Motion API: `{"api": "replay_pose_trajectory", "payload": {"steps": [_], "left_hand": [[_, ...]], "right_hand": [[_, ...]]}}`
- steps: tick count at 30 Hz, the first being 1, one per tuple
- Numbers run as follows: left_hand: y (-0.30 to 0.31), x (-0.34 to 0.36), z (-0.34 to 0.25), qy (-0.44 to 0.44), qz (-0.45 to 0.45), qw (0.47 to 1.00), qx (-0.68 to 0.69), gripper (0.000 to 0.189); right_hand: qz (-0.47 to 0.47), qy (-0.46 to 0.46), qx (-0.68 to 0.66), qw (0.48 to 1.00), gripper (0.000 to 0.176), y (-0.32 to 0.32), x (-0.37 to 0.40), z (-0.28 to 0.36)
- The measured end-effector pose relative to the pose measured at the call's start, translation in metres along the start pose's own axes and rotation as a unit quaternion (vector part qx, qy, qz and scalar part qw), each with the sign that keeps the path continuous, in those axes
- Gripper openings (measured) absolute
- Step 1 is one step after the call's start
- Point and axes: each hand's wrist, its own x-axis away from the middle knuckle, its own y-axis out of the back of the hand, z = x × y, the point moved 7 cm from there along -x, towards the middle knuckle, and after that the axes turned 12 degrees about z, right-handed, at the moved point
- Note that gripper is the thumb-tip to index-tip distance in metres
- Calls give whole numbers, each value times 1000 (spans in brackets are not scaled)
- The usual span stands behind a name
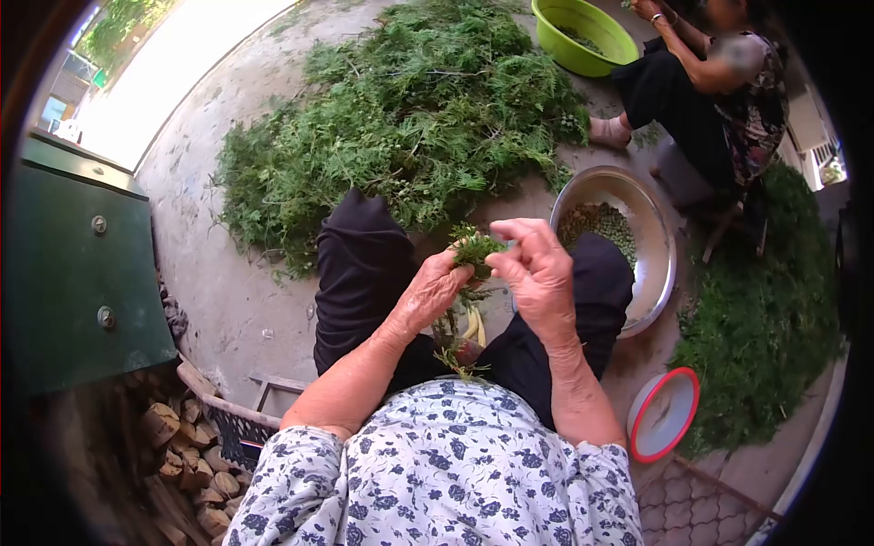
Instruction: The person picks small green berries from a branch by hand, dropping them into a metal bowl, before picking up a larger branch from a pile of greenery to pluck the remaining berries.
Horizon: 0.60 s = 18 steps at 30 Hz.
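Note:
My left hand (439, 284) is closed around a green conifer sprig (475, 249), held up between my knees. The sprig's lower stems hang below the fingers, towards my lap. Close against its right side is my right hand (539, 278), with thumb and fingers curled together. Whatever those fingers pinch is too small to make out. By my right knee stands a metal basin (657, 264), with many small pale-green cones (601, 226) in it.
A big heap of conifer branches (410, 127) covers the floor ahead. At the upper right another person (701, 100) sits beside a lime-green tub (583, 45). More branches (765, 309), a red-rimmed bowl (668, 414), a green cabinet (86, 273) and firewood (187, 446) surround me.

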Motion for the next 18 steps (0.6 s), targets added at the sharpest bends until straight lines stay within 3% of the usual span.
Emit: {"api": "replay_pose_trajectory", "payload": {"steps": [1, 2, 3, 4, 6, 8, 10, 11, 18], "left_hand": [[4, 1, 2, -45, -23, 995, -83, 30], [7, 3, 5, -89, -48, 981, -165, 26], [5, 2, -5, -157, -42, 971, -174, 23], [5, 5, -7, -156, -44, 972, -173, 23], [10, 6, 8, -6, -48, 996, -73, 21], [11, 4, 4, -10, -33, 999, -1, 22], [9, 2, 3, -22, -18, 984, 178, 25], [9, 3, 3, -6, -20, 976, 216, 28], [4, 1, 3, -39, 7, 939, 342, 32]], "right_hand": [[41, -14, 47, 998, 32, -17, -2, 6], [55, 54, 148, 986, 27, -38, 0, 2], [47, 64, 155, 985, 23, -42, 2, -4], [39, 73, 161, 983, 20, -44, 6, -8], [13, 58, 150, 987, 17, -38, 10, -14], [-14, 43, 140, 989, 15, -28, 12, -18], [-14, -6, 108, 994, 14, -21, 12, -28], [-25, 13, 127, 992, 13, -19, 12, -32], [-46, -11, 134, 990, 11, -12, 12, -43]]}}
